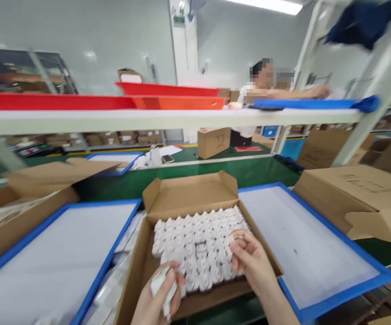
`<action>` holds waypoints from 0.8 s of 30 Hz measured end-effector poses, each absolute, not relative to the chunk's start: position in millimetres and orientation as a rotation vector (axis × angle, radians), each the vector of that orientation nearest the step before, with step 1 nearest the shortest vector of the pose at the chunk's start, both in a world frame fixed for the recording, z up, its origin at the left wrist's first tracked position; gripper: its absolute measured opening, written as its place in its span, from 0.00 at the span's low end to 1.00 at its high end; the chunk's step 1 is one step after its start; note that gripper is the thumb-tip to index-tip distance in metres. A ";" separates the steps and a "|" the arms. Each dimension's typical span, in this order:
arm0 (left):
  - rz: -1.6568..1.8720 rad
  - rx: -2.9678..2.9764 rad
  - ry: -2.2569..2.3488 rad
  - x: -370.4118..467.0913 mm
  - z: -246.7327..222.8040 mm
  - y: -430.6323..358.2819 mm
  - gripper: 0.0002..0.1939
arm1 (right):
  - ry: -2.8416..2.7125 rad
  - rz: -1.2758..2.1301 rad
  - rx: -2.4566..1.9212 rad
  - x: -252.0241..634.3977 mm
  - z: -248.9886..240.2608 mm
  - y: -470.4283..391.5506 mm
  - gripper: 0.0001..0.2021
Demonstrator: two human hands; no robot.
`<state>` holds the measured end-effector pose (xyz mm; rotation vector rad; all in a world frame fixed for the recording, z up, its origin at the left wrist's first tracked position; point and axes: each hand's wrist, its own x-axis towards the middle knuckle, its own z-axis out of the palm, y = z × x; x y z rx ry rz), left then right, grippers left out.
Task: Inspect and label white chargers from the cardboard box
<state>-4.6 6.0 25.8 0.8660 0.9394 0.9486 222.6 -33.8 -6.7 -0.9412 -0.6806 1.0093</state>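
Note:
An open cardboard box (188, 198) sits in front of me, filled with several rows of small white plastic parts (198, 243). My left hand (158, 298) is at the box's near edge, closed around one or two of the white parts. My right hand (251, 262) reaches into the right side of the box, with its fingertips pinching a white part among the packed ones.
A blue-framed white tray (303, 243) lies to the right, another (56, 257) to the left. Cardboard boxes (354, 198) stand at both sides. A white shelf (148, 118) above holds red trays. A co-worker (263, 90) reaches across the far bench.

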 end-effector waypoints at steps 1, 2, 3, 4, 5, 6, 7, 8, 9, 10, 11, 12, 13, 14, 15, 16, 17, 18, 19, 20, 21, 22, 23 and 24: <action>0.958 0.833 0.874 -4.9 29.3 -0.9 0.29 | -0.695 1.033 -0.956 221.6 -6.5 -37.8 0.24; 0.959 0.818 0.819 -5.7 31.3 -7.0 0.30 | -0.713 1.057 -0.966 220.8 -5.7 -41.5 0.23; 0.944 0.817 0.781 -7.2 31.9 -12.7 0.31 | -0.732 1.079 -0.973 220.5 -4.2 -44.9 0.21; 0.920 0.831 0.765 -9.2 31.6 -18.3 0.30 | -0.754 1.100 -0.978 220.3 -2.2 -47.8 0.20; 0.897 0.861 0.768 -11.6 30.6 -24.1 0.30 | -0.781 1.118 -0.978 220.0 0.2 -50.4 0.19; 0.878 0.900 0.784 -14.0 29.4 -30.1 0.29 | -0.812 1.130 -0.974 219.5 2.6 -52.6 0.19; 0.869 0.948 0.809 -16.3 28.2 -36.0 0.27 | -0.845 1.134 -0.967 218.5 4.8 -54.6 0.19; 0.871 1.000 0.837 -18.3 27.0 -41.7 0.26 | -0.876 1.127 -0.960 216.7 6.5 -56.5 0.19; 0.880 1.049 0.861 -19.8 25.7 -46.9 0.24 | -0.903 1.111 -0.956 214.2 7.4 -58.2 0.20; 0.888 1.094 0.875 -21.0 24.4 -51.4 0.22 | -0.926 1.087 -0.956 211.1 7.7 -60.0 0.20; 0.891 1.131 0.875 -21.7 23.0 -55.1 0.21 | -0.943 1.062 -0.961 207.6 7.3 -61.7 0.18; 0.890 1.161 0.866 -22.2 21.4 -58.0 0.22 | -0.956 1.042 -0.970 203.9 6.4 -63.5 0.15; 0.887 1.184 0.854 -22.6 19.9 -60.2 0.24 | -0.965 1.033 -0.979 200.4 5.3 -65.2 0.12; 0.886 1.199 0.846 -23.0 18.5 -61.9 0.26 | -0.979 1.025 -0.993 197.3 4.2 -66.8 0.09; 0.885 1.210 0.846 -23.5 17.4 -63.3 0.28 | -1.002 1.016 -1.013 194.9 3.3 -68.1 0.06; 0.884 1.219 0.860 -24.2 16.8 -64.4 0.28 | -1.031 0.998 -1.040 193.3 2.6 -69.1 0.04; 0.886 1.227 0.881 -25.3 16.7 -65.5 0.27 | -1.064 0.973 -1.072 192.3 2.2 -69.7 0.03; 0.888 1.242 0.892 -26.6 17.1 -66.4 0.25 | -1.098 0.942 -1.101 191.9 2.2 -69.8 0.03; 0.891 1.264 0.889 -28.2 17.8 -67.1 0.24 | -1.126 0.908 -1.127 192.0 2.5 -69.5 0.04; 0.891 1.297 0.869 -29.8 18.7 -67.5 0.23 | -1.145 0.881 -1.143 192.2 3.1 -69.0 0.04; 0.890 1.339 0.836 -31.4 19.4 -67.5 0.24 | -1.156 0.867 -1.147 192.6 3.8 -68.6 0.05; 0.887 1.387 0.802 -32.6 19.8 -67.0 0.25 | -1.166 0.862 -1.142 192.8 4.7 -68.2 0.05; 0.887 1.435 0.774 -33.4 19.7 -66.1 0.24 | -1.173 0.865 -1.133 193.0 5.6 -68.1 0.06; 0.891 1.477 0.753 -33.6 19.2 -64.9 0.23 | -1.174 0.875 -1.123 193.1 6.4 -68.4 0.06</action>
